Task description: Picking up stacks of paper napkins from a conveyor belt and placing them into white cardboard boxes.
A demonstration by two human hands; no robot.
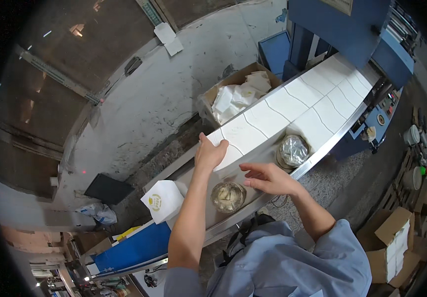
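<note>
Overlapping white paper pieces lie in two rows along a metal-edged conveyor. My left hand rests at the near end of the left row, touching it, with its thumb and fingers apart. My right hand hovers over the conveyor, fingers stretched leftward and nothing visible in them. Just left of that hand stands a round, clear-sided object with pale contents. A second round object, covered in shiny clear wrap, sits against the near end of the right row. What is inside both is unclear.
A white paper piece with a yellow emblem lies left of my left forearm. Beyond the conveyor, a cardboard box holds crumpled white paper. A blue machine stands at the far end. An open carton is at lower right.
</note>
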